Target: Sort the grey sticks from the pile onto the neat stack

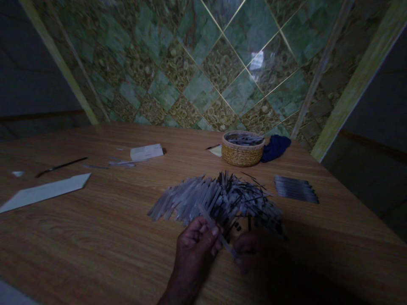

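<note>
A narrow translucent plastic sleeve (225,244) slants between my two hands, just in front of a heap on the table. My left hand (197,243) pinches it near the middle with thumb and fingers. At its lower end, the fingers of my right hand (249,250) are closed on it, though deep shadow covers much of that hand. The heap has many similar pale sleeves (187,197) on the left and thin dark sticks (226,182) mixed in on the right. Small black pieces (238,226) lie close to my right hand.
Behind the heap stands a woven basket (243,154) filled with similar sleeves, beside a dark blue cloth (276,147). A neat row of dark-ended sleeves (295,189) lies right. Leftward are a white box (146,152), a thin dark stick (62,167) and a pale folded strip (47,191).
</note>
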A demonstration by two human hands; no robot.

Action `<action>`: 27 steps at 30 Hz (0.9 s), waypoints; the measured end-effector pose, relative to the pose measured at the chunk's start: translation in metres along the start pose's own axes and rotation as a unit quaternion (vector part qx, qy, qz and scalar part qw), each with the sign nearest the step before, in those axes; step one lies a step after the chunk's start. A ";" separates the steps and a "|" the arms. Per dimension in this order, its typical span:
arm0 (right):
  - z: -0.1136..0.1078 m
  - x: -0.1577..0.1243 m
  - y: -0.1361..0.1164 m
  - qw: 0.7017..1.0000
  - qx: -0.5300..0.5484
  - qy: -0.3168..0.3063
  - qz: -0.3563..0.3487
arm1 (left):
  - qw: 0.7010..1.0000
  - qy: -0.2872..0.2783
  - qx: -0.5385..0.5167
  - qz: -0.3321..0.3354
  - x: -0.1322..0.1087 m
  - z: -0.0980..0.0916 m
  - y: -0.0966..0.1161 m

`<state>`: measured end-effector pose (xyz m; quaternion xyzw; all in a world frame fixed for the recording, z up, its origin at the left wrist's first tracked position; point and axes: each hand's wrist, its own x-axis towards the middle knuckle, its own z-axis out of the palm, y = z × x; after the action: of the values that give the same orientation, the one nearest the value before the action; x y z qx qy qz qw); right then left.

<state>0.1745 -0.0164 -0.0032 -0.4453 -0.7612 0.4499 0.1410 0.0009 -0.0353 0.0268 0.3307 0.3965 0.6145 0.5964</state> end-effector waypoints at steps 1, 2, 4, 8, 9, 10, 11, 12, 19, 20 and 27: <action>0.001 0.000 0.000 1.000 0.004 -0.002 0.002 | 1.000 0.004 0.011 0.005 0.000 0.000 0.000; 0.000 0.000 0.000 1.000 0.007 -0.003 0.003 | 1.000 0.007 0.021 0.009 0.000 0.000 0.000; -0.003 0.000 0.000 1.000 0.011 -0.006 0.004 | 0.999 0.009 0.036 0.015 -0.001 0.000 -0.001; -0.014 -0.001 -0.004 1.000 0.017 -0.006 0.004 | 0.998 -0.003 0.052 0.025 0.000 -0.003 -0.004; -0.015 -0.001 -0.005 1.000 0.018 -0.006 0.005 | 0.998 -0.004 0.055 0.029 0.001 -0.005 -0.005; -0.015 -0.001 -0.006 1.000 0.019 -0.006 0.007 | 0.998 -0.009 0.059 0.031 0.002 -0.006 -0.007; -0.013 -0.001 -0.008 1.000 0.019 -0.007 0.010 | 0.997 -0.014 0.062 0.033 0.002 -0.008 -0.008; -0.011 -0.001 -0.009 1.000 0.020 -0.009 0.014 | 0.997 -0.022 0.066 0.035 0.003 -0.009 -0.009; 0.002 -0.001 -0.016 0.999 0.020 0.003 0.026 | 0.988 -0.050 0.134 0.050 0.001 -0.008 -0.008; 0.002 -0.001 -0.016 1.000 0.018 0.008 0.024 | 0.987 -0.054 0.142 0.050 0.000 -0.008 -0.007; 0.006 0.002 -0.014 0.998 -0.019 0.061 -0.008 | 0.950 -0.095 0.273 0.115 -0.003 -0.006 -0.004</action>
<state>0.1619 -0.0211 0.0050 -0.4689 -0.7631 0.4058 0.1819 -0.0024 -0.0394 0.0202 0.5813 0.4502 0.5129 0.4431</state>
